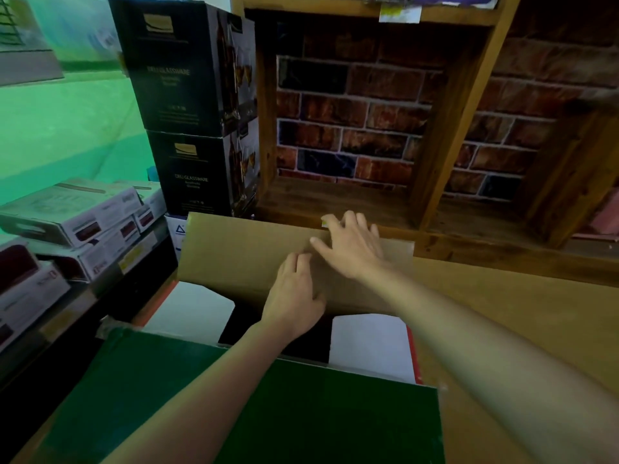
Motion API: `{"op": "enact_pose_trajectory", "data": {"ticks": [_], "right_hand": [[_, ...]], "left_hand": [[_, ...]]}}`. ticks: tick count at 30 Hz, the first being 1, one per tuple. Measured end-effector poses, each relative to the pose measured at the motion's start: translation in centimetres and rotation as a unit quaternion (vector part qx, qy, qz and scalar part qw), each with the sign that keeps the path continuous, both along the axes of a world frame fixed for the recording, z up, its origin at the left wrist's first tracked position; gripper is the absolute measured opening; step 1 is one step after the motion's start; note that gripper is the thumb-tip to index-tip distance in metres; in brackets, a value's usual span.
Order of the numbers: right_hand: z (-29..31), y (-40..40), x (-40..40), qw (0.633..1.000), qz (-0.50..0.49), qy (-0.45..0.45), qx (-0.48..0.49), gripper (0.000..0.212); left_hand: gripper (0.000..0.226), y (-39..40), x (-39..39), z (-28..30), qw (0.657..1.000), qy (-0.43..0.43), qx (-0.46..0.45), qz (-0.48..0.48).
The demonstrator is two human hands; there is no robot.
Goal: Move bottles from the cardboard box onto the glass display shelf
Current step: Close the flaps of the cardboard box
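1. Currently I see both hands on the far brown flap (241,252) of the cardboard box (335,423), which stands open directly below the camera.
2. Left hand (294,293): lies flat on the inner face of that flap, fingers straight and close together, pointing away from me. It curls round nothing.
3. Right hand (351,246): fingers spread, laid over the flap's top edge, thumb stretched left toward the left hand. It presses on the flap and grips nothing that I can make out.
4. The two hands sit just beside each other; right thumb tip and left fingertips nearly meet.
5. Box details: the near flap (301,413) is green outside and folds toward me. Two white inner flaps (191,309) stand left and right of a dark opening.
6. Bottles: I cannot tell where they are. The box interior is black between the white flaps and partly hidden by the left wrist.
7. Behind the box stands a wooden shelf unit (445,145) with open cubbies and a brick-pattern back wall (351,112).
8. At the left of it, two black boxes (181,95) marked DELI GLASSWARE are stacked one on the other.
9. Farther left, flat white product boxes (77,216) lie piled on a lower shelf beside a green wall (67,128).
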State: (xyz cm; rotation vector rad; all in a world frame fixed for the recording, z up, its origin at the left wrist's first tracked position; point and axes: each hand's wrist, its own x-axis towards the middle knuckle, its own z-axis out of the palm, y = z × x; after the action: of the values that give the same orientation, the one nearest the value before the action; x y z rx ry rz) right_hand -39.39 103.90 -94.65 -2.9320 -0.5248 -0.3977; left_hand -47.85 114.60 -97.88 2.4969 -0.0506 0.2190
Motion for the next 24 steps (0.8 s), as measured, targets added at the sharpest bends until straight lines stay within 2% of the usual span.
{"op": "enact_pose_trajectory", "data": {"ticks": [3, 6, 10, 13, 16, 19, 24], "right_hand": [[1.5, 1.0, -2.0, 0.999, 0.024, -0.001, -0.023, 0.047], [2.8, 2.2, -3.6, 0.999, 0.044, 0.000, -0.024, 0.045], [4.1, 4.1, -5.3, 0.998, 0.060, 0.022, -0.010, 0.051], [5.1, 5.0, -6.3, 0.995, 0.074, 0.052, -0.030, 0.048], [5.6, 5.5, -7.1, 0.980, 0.081, 0.172, -0.053, 0.041], [5.6, 5.8, -7.7, 0.943, 0.089, 0.317, -0.041, 0.036], [4.1, 6.1, -7.5, 0.906, 0.090, 0.403, -0.093, 0.035]], "left_hand": [[0.067, 0.2, -1.2, 1.0, 0.999, -0.038, 0.000, 0.009], [0.070, 1.0, -2.1, 2.0, 0.995, -0.088, 0.041, 0.022], [0.062, 2.6, -3.1, 3.2, 0.988, -0.131, 0.074, 0.037], [0.048, 3.6, -3.9, 3.7, 0.989, -0.114, 0.071, 0.058], [0.031, 4.1, -4.6, 3.9, 0.992, -0.057, 0.082, 0.070], [0.030, 4.2, -5.0, 3.7, 0.992, -0.003, 0.113, 0.060], [0.037, 3.9, -5.0, 2.6, 0.989, 0.054, 0.135, 0.028]]}}
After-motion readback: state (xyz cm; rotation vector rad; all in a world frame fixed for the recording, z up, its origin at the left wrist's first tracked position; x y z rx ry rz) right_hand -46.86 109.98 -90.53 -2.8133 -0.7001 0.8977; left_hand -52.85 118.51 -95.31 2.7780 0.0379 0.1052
